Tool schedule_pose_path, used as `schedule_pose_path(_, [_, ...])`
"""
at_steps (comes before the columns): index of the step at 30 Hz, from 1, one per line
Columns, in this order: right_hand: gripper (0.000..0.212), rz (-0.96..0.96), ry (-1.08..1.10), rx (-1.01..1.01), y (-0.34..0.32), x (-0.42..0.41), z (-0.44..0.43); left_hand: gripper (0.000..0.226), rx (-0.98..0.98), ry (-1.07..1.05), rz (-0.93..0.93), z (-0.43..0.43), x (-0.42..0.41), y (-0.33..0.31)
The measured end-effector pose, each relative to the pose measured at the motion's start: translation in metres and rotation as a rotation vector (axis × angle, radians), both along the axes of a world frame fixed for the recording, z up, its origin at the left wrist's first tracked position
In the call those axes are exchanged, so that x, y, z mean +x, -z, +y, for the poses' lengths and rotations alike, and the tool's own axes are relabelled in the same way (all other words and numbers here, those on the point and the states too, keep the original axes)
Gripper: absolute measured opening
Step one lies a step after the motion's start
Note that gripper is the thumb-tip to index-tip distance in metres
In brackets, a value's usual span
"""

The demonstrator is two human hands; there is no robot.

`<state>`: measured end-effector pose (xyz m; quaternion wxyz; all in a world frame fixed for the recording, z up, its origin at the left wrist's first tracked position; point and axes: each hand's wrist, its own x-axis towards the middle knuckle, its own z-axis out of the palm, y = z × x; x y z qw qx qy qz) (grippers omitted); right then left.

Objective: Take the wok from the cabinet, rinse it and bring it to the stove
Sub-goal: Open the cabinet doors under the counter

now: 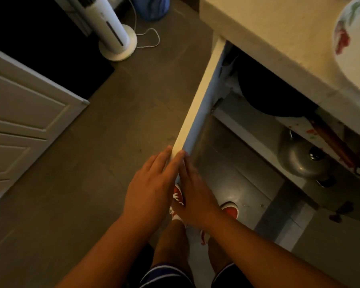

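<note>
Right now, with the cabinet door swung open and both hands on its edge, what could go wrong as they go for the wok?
The wok sits deep under the counter, so lifting it could knock the rim above. Its handle hangs over a metal lid below, which might get dragged out. The open door, between the left hand and right hand, could swing into their legs.

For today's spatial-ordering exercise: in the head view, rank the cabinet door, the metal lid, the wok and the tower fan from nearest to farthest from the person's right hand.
From the right hand:
1. Cabinet door, touched at its edge.
2. Metal lid, lower shelf, to the right.
3. Wok, upper shelf, under the counter.
4. Tower fan, across the floor, far left.
</note>
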<state>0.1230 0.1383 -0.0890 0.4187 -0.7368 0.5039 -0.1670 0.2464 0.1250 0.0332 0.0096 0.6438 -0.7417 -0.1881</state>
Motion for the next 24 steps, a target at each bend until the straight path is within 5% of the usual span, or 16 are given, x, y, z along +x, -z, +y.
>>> schedule_pose_path(10, [0.106,-0.025,-0.199,-0.088,0.004,0.045,-0.045,0.063,-0.153,-0.078,-0.099,-0.021,0.064,0.017])
schedule_pose_path(24, [0.109,-0.023,-0.052,-0.135,0.025,0.129,-0.078,0.055,-0.314,-0.222,-0.157,-0.057,0.108,0.037])
